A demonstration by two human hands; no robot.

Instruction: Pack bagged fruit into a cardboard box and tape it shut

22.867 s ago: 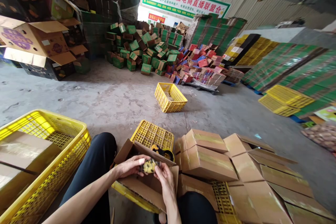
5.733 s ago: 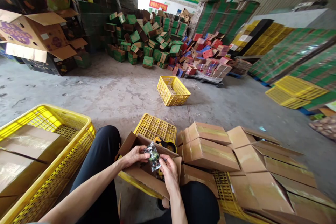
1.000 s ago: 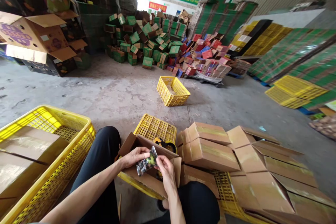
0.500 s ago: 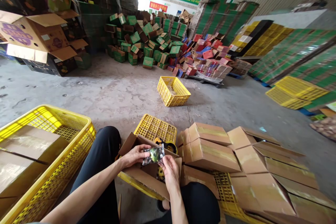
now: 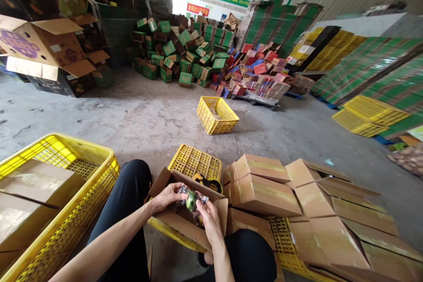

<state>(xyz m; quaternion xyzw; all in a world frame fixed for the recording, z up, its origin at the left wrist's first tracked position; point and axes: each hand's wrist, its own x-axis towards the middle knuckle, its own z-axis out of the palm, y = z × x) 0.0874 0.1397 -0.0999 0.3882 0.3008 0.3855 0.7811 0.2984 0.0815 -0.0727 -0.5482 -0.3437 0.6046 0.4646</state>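
Between my two hands is a small clear plastic packet [image 5: 191, 201] with something green and roundish inside; its exact kind cannot be made out. My left hand [image 5: 170, 197] pinches its left side, and my right hand [image 5: 209, 214] grips its right side. Both hands are above an open cardboard box [image 5: 180, 225], whose inside is mostly hidden by them. Under the box shows a yellow crate. A yellow and black tape dispenser [image 5: 208, 182] lies just behind the box, near an upturned yellow crate [image 5: 195, 161].
To my left stands a large yellow crate [image 5: 110, 163] holding taped cardboard boxes [image 5: 39, 185]. Several closed cartons [image 5: 264, 194] are stacked at my right. Another yellow crate [image 5: 218, 116] sits on the concrete floor ahead, before heaps of green boxes [image 5: 185, 79] and red boxes [image 5: 259, 68].
The packet has been turned about in my hands, from slanted to level, and its green content now bulges toward me. Both hands keep hold of it above the box.
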